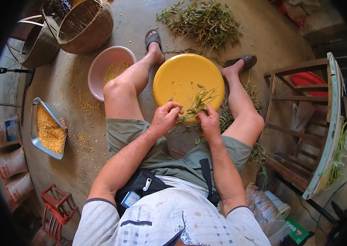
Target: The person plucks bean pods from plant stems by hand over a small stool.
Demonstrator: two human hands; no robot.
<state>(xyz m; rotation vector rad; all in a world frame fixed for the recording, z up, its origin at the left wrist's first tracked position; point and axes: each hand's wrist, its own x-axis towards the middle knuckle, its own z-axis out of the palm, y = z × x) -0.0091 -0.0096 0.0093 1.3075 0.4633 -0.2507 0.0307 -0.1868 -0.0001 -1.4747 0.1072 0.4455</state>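
Observation:
My left hand [168, 116] is over the near left edge of a round yellow stool top [188, 73], its thumb and fingers pinched together at the leafy end of a bean plant; whether something small is between them I cannot tell. With my right hand [209, 120] I grip the green bean plant stalk [198, 104], its thin stems pointing up over the yellow surface. A few dry bits lie on that surface. Beyond my feet rests a heap of pulled bean plants [207, 23]. Left of the stool, a pink plastic basin [95, 72] holds shelled beans, partly hidden by my knee.
Woven baskets [91, 30] stand at the upper left. A metal dustpan [60, 118] full of yellow kernels is at the left, with kernels scattered around it. A small red chair [58, 206] is lower left. At right are a wooden frame [299, 99], more plants and a fan [342, 209].

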